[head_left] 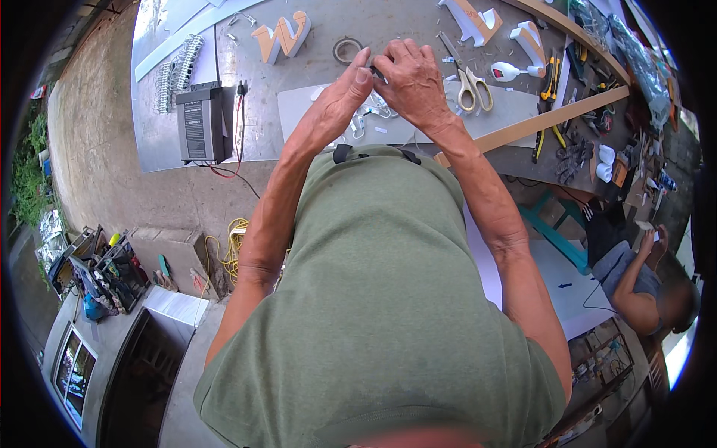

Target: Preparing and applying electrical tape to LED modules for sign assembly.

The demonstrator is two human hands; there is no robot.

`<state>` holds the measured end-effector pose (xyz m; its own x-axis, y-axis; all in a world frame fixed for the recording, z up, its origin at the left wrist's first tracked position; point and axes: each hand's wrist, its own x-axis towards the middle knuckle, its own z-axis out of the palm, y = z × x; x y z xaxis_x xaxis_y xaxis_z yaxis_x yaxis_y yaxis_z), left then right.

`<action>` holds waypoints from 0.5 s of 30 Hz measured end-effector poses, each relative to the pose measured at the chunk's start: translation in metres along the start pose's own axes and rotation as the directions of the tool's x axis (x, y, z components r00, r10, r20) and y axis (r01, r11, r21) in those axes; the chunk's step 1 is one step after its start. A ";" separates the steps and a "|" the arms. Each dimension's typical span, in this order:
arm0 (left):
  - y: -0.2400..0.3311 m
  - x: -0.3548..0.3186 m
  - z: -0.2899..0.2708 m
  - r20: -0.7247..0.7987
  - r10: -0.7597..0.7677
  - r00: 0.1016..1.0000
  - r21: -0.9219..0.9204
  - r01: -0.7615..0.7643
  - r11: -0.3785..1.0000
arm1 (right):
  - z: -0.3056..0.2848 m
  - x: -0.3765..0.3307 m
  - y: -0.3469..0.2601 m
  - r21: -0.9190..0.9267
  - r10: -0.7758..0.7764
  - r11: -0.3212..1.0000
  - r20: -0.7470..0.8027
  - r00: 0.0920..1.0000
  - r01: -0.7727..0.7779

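Over the near edge of the metal work table, my left hand and my right hand meet at the fingertips. The left thumb and forefinger are pressed together, while the right fingers curl inward. A small dark thing seems to sit between them, but it is too hidden to name. Beneath the hands, white wired light modules lie on a pale flat sheet. Just beyond is a roll of tape. Scissors with cream handles rest to the right of my right hand.
A black power supply with leads stands left, by coiled module strings. Behind is a W-shaped channel letter. Rightward are a glue bottle, a long brown strip, and a utility knife. Another person sits lower right.
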<state>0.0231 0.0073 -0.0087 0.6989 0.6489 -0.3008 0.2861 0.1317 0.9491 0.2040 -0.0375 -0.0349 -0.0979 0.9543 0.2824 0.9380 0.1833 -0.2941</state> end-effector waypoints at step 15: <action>0.015 0.021 -0.010 -0.197 -0.036 0.980 0.805 0.182 0.564 | -0.011 -0.028 0.004 0.425 0.285 0.854 0.099 0.953 -0.300</action>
<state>0.0358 0.0301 -0.0001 0.5456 0.7785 -0.3103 0.8166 -0.4107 0.4055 0.2140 -0.0663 -0.0339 0.1414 0.9854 0.0948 0.6894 -0.0293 -0.7238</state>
